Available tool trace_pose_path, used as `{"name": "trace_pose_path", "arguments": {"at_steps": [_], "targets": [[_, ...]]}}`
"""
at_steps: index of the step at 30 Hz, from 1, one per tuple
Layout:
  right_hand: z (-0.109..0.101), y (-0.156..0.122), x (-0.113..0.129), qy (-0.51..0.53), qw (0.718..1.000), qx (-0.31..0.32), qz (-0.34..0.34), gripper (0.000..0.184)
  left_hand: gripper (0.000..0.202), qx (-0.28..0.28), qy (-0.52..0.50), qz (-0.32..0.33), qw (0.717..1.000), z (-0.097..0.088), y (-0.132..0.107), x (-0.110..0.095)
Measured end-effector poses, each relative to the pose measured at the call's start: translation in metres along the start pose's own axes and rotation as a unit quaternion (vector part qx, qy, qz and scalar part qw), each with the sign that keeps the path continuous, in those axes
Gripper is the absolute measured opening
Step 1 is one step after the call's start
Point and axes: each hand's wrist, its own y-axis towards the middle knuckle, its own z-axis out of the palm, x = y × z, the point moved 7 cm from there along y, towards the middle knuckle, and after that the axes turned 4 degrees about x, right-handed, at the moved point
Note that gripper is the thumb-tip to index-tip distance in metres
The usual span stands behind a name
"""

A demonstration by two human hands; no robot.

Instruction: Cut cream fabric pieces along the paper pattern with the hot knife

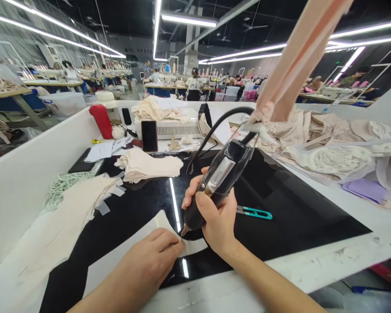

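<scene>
A: What is seen nearest the camera?

B: The left hand [150, 256] is laid flat, fingers stretched out and uncurled, on a pale cut piece [111, 263]. The piece lies on the black worktop [296, 217], at its near edge.

A: And the other hand?

B: The right hand [217, 219] is clenched around a black handheld tool [220, 176], gripped much like a pen. Its pointed tip [183, 232] is set on the curved edge of the piece, just beside the left fingertips.

A: How might this step be done well?

B: By this view, the cloth is best pinned flat close to the tip, with the fingertips kept clear of it. The tool would be drawn evenly along the curve, not jabbed. The cable [215, 126], which arches up behind the tool, should be left slack so that no tug is felt at the tip.

A: What is found beyond?

B: Teal snips [254, 212] lie untouched just right of the right hand. A stack of cream pieces [146, 167] sits mid-table, with a coil of cord [65, 184] to the left. Farther back, a phone [149, 135] is propped against a white box [172, 128], and a red cone [101, 121] stands nearby. Other people are seen at distant benches.
</scene>
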Motion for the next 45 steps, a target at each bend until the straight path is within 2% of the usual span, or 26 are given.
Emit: {"name": "trace_pose_path", "arguments": {"at_steps": [3,8,10,14,17,19,22,23,25,27,29,31,33,35,37,42,45], "targets": [[-0.008,0.0,0.003,-0.021,1.0,-0.003,-0.017,0.038,0.027,-0.011,-0.007,-0.018,1.0,-0.009,0.002,0.009],[-0.023,0.005,0.011,-0.114,0.993,-0.014,-0.015,0.033,0.024,-0.023,0.045,-0.054,0.997,-0.023,0.007,0.024],[-0.029,0.007,0.015,-0.146,0.989,-0.02,-0.015,0.035,0.021,-0.003,0.063,-0.054,0.997,-0.02,0.009,0.024],[-0.04,0.007,0.025,-0.206,0.978,-0.025,-0.01,0.04,0.024,0.029,0.096,-0.014,0.995,-0.006,0.008,0.01],[-0.043,0.006,0.036,-0.289,0.957,-0.007,-0.022,0.035,0.025,0.041,0.102,-0.006,0.994,0.0,0.006,0.007],[-0.046,0.006,0.044,-0.362,0.931,0.003,-0.043,0.027,0.028,0.046,0.105,-0.009,0.993,0.002,0.006,0.01],[-0.054,0.006,0.047,-0.435,0.899,-0.005,-0.045,0.024,0.029,0.02,0.122,0.003,0.992,-0.003,0.009,0.015],[-0.058,0.006,0.046,-0.435,0.9,-0.017,-0.04,0.026,0.027,0.013,0.126,0.005,0.992,-0.005,0.011,0.016],[-0.067,0.005,0.046,-0.406,0.911,-0.058,-0.047,0.04,0.02,0.02,0.127,-0.007,0.992,-0.007,0.016,0.019],[-0.074,-0.001,0.051,-0.37,0.919,-0.101,-0.091,0.055,0.015,0.051,0.118,-0.043,0.991,-0.008,0.02,0.022],[-0.077,-0.011,0.059,-0.361,0.911,-0.122,-0.16,0.047,0.011,0.081,0.11,-0.082,0.987,-0.008,0.023,0.024],[-0.07,-0.022,0.065,-0.391,0.889,-0.081,-0.224,0.029,0.011,0.097,0.097,-0.111,0.984,-0.009,0.026,0.026],[-0.054,-0.034,0.063,-0.435,0.863,0.038,-0.253,0.019,0.017,0.096,0.063,-0.13,0.985,-0.011,0.027,0.029],[-0.039,-0.044,0.051,-0.451,0.847,0.164,-0.23,0.02,0.019,0.083,0.022,-0.141,0.986,-0.017,0.029,0.033],[-0.031,-0.05,0.034,-0.446,0.848,0.238,-0.162,0.017,0.014,0.065,-0.011,-0.15,0.986,-0.027,0.03,0.038],[-0.024,-0.054,-0.022,-0.375,0.868,0.311,0.097,0.021,0.01,0.0,-0.062,-0.196,0.979,-0.066,0.031,0.045],[-0.012,-0.054,-0.043,-0.329,0.87,0.324,0.171,0.025,0.015,-0.019,-0.089,-0.21,0.973,-0.083,0.035,0.045]]}}
